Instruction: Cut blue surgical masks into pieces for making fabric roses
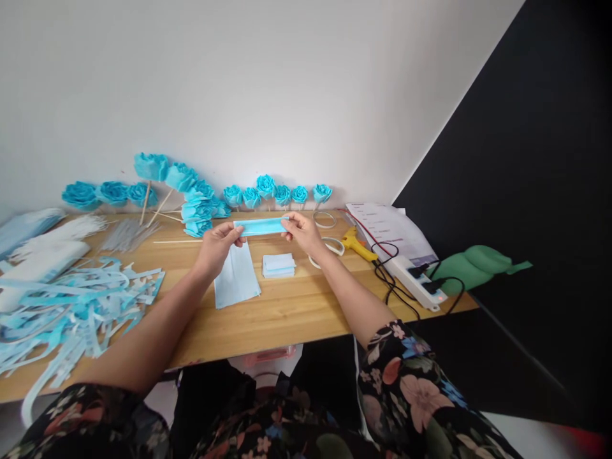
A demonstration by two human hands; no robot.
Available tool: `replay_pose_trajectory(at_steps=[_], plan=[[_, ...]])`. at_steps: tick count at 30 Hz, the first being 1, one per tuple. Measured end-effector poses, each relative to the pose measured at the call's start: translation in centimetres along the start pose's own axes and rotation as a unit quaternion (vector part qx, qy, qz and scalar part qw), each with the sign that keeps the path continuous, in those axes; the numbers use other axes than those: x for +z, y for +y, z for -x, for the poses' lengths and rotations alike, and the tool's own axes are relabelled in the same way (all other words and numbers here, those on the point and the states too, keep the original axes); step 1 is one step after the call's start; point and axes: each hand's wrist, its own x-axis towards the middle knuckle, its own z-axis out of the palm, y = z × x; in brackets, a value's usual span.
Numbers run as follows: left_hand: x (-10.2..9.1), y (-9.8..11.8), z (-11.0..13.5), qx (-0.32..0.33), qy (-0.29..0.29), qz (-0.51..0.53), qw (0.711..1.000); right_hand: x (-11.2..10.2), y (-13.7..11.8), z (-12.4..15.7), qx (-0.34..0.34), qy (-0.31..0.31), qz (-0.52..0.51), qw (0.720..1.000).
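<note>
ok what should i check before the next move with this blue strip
1. Left hand pinching one end of the blue strip: ok
2. Right hand pinching the other end: ok
3. Strip held out straight between them: ok
4. Yellow glue gun apart from both hands: ok
5. Glue gun hot: cannot tell
6. Loose strips all kept on the table: not ok, one hangs over the front edge

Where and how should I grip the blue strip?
Pinch the blue strip at its short ends, left hand from the left, right hand from the right, as here: it's long, narrow and nearly level, so end grips should keep it straight.
</note>
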Motion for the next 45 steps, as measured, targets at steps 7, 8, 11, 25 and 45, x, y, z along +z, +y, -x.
replay_pose_trajectory(at_steps=[7, 8, 11, 25, 45], plan=[[0.2, 0.3, 0.1, -0.045, -0.018, 0.108, 0.993, -0.7, -0.5, 0.5, -0.005, -0.047, -0.057, 0.997], [0.2, 0.6, 0.1, -0.049, -0.017, 0.124, 0.991, -0.7, -0.6, 0.6, -0.005, -0.053, -0.062, 0.997], [0.3, 1.2, 0.0, -0.058, -0.015, 0.16, 0.985, -0.6, -0.9, 0.7, 0.004, -0.064, -0.072, 0.995], [-0.1, 1.4, 0.0, -0.032, -0.034, 0.143, 0.989, -0.3, -1.4, 0.7, 0.003, -0.043, -0.043, 0.998], [0.8, 1.6, 0.8, 0.161, -0.138, -0.318, 0.924, 1.6, -2.1, 2.0, -0.219, -0.051, 0.315, 0.922]])
